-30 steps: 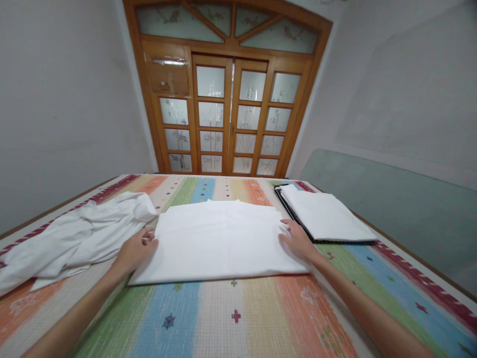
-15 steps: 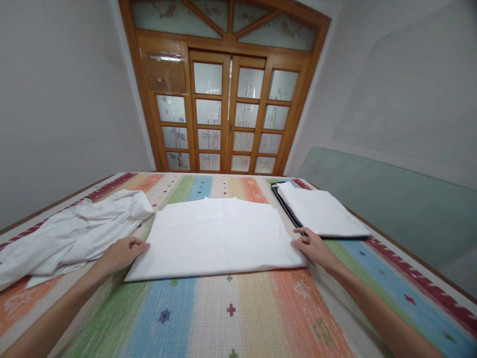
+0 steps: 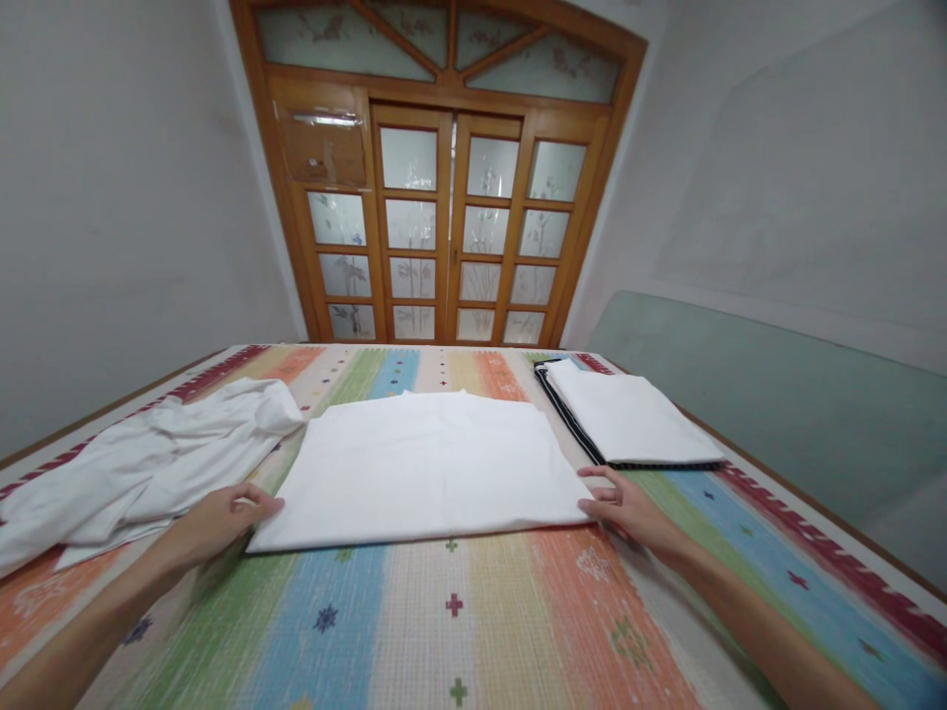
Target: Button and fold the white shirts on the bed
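A white shirt (image 3: 436,473), folded into a wide flat shape, lies in front of me on a striped bedspread. Two small points at its far edge look like a neckline. At its left edge, my left hand (image 3: 241,508) is closed, thumb and forefinger pinching near the lower corner. My right hand (image 3: 625,505) has its thumb on the lower right corner, fingers curled at the edge and the forefinger slightly lifted. Part of each grip is hidden under the cloth.
Left of the shirt lies a crumpled white garment (image 3: 170,444). Toward the right edge sits a folded stack, white cloth (image 3: 636,409) over black cloth with white lines (image 3: 566,414). Beneath everything is the striped bedspread (image 3: 429,621). A pale green board (image 3: 755,394) borders the right side.
Both hands have slid slightly down along the shirt's side edges, toward its near corners. The right forefinger sits lower than before. The shirt keeps its folded shape.
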{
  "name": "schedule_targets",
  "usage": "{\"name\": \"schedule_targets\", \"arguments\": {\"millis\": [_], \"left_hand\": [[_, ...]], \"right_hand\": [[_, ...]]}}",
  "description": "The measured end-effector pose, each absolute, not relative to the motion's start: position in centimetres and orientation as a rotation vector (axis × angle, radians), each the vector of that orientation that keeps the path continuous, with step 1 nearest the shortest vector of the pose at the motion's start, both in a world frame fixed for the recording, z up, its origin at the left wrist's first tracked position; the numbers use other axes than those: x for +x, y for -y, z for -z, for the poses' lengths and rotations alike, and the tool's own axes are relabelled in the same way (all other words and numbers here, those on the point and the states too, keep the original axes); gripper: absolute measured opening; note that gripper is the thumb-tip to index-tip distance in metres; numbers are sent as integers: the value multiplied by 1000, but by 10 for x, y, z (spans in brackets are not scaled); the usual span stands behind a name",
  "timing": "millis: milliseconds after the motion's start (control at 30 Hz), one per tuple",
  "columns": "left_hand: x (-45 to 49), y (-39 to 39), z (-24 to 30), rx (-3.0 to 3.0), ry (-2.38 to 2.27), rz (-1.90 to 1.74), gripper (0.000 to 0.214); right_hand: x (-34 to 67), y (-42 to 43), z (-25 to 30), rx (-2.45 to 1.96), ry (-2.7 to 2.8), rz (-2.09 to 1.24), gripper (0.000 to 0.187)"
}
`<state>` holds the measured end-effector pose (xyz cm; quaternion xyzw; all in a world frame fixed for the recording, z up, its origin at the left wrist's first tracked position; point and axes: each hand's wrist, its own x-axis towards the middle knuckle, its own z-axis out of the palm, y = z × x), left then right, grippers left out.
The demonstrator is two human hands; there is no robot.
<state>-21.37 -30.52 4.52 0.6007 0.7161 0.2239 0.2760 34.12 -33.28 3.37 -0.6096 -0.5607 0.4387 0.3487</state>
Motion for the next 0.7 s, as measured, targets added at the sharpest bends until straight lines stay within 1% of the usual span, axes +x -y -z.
{"name": "schedule_targets", "arguments": {"millis": [67,233,367,500,700], "left_hand": [[-213,308,-46,1613,-1947,-571,52],[-203,316,-54,1576,-1835,-394,54],[-204,320,-53,1576,-1813,-468,56],[-212,323,-47,1572,-1846,-557,54],[-218,327,-42,1636,-1896,-523,52]], "right_hand": [[343,334,-32,-1585,1460,-1151,65],[347,335,-26,-1602,1483,-1125,63],[348,334,-26,-1628,1535,-1052,62],[350,335,-29,-1612,1585,-948,61],[353,338,-24,-1586,1618,-814,50]]}}
